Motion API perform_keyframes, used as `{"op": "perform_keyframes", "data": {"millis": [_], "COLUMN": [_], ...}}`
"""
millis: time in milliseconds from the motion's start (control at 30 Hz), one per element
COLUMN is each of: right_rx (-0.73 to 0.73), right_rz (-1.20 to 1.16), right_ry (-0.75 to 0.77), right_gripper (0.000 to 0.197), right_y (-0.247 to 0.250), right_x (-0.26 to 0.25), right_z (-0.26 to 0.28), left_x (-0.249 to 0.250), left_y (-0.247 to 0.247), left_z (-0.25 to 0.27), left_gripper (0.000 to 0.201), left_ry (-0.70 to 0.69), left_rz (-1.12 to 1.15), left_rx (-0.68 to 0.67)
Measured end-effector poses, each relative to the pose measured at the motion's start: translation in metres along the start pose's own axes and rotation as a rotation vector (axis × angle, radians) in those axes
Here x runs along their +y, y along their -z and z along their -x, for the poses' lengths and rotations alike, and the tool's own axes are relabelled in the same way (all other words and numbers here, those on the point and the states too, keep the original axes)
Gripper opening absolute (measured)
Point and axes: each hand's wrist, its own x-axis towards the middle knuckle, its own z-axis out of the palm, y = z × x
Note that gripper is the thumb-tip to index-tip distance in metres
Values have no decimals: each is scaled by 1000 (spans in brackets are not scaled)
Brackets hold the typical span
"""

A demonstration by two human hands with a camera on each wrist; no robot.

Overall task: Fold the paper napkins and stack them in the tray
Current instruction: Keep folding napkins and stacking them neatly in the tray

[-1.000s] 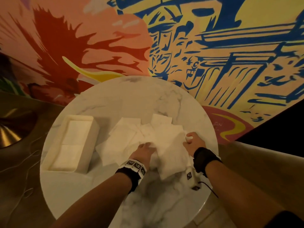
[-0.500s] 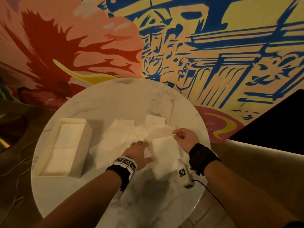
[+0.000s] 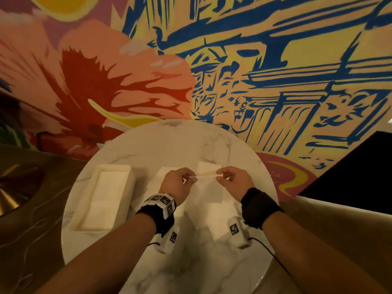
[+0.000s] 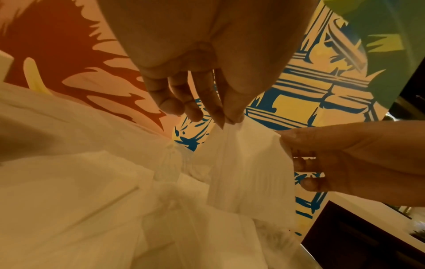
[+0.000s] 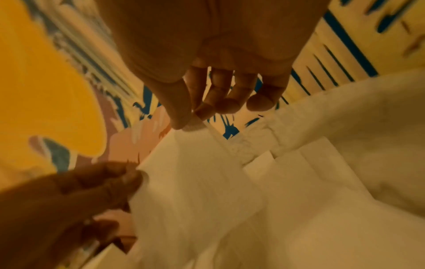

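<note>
Left hand [image 3: 177,184] and right hand [image 3: 234,181] raised over marble table [image 3: 191,141], each pinching top corner of one napkin [image 4: 248,163] between thumb and forefinger; sheet hangs above loose napkin pile [image 3: 210,200]. Tray [image 3: 129,181] at left, holding folded napkins.

Held napkin [image 4: 248,163]: thin white paper, matt – fine ribbed embossing visible in the left wrist view.
Loose napkins [image 3: 167,177]: same soft matt paper, creased and rumpled.
Tray [image 3: 84,209]: off-white, smooth, low sheen; material not determinable.
Table [image 3: 191,272]: white grey-veined marble look, polished.
Wall [image 3: 275,60]: painted mural, flat matt colour.
Wrist straps [image 3: 259,206]: black fabric, matt.
</note>
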Motion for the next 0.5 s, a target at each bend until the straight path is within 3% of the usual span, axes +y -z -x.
{"op": "perform_keyframes", "data": {"millis": [167,500], "right_rx": [50,-140], "right_rz": [214,176], "right_ry": [83,201], "right_gripper": [3,7], "right_y": [-18,-52], "right_x": [-28,-82], "right_z": [8,21], "left_x": [-9,1], "left_y": [24,73], "left_z": [6,19], "left_gripper": [8,24], "left_ry": [-55,-114], "left_rz": [-77,-179], "left_rx": [32,-127]}}
